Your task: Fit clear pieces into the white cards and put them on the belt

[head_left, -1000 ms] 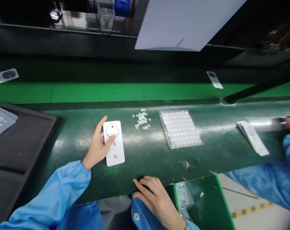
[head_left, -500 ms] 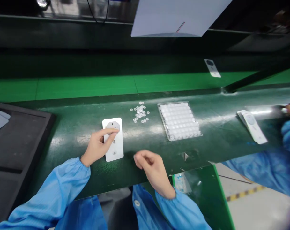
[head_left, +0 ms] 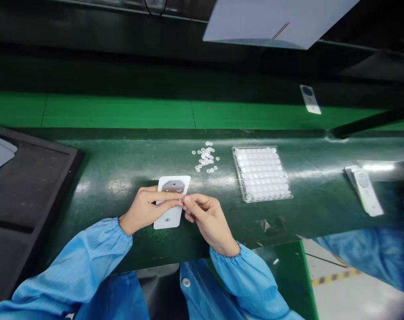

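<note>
A white rectangular panel (head_left: 167, 213) with rounded corners lies on the green worktop in front of me. It has a grey octagonal area with small holes near its far end and a small dark mark near its close end. Over the panel, my left hand (head_left: 148, 206) has thumb and forefinger pinched together. My right hand (head_left: 210, 218) is also closed in a pinch, its fingertips meeting the left ones at the panel's right side. A tiny pale thing shows between the fingertips, too small to name. Beyond the hands lies a loose pile of small clear discs (head_left: 206, 156).
Right of the discs stands a clear plastic tray (head_left: 244, 195) with rows of white pieces. Stacked white panels (head_left: 365, 189) lie farther right, near another person's blue sleeve (head_left: 365, 258). A black tray (head_left: 31, 186) with grey plates (head_left: 0, 153) is at left.
My right hand has moved up and left to meet my left fingertips. The white panel has turned slightly clockwise. The whole view has shifted a little.
</note>
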Demonstrator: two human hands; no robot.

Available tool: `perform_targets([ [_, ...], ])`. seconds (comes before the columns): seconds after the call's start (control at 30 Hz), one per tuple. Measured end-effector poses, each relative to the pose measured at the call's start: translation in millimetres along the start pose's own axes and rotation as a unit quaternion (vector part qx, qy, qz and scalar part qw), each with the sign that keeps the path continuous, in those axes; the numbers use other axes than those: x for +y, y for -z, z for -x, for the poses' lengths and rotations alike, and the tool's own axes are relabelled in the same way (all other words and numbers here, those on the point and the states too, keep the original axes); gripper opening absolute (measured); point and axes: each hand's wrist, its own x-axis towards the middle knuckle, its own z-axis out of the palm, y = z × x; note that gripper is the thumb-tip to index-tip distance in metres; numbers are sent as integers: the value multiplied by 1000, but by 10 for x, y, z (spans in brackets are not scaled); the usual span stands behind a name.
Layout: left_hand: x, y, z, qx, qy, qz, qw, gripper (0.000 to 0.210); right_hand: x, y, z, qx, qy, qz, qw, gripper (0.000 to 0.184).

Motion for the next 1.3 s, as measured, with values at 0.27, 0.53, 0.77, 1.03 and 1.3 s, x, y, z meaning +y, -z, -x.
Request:
perform_targets([
  [0.27,-12,-7,-1,4,15,-11,1000,15,-105,18,34,17,88,152,984,31],
  [0.53,21,-31,32,29,181,127,975,86,-158,-61,-17,87,212,303,925,25],
  [0.77,45,-38,41,54,211,199,956,111,-90,-100,-56,113,226,337,907,25],
  [1.03,47,-35,34,45,215,194,956,119,-51,-150,-62,117,237,337,904,23],
  [1.3,121,-3,33,35,203,212,955,115,-153,-98,-123,102,186,279,937,28],
])
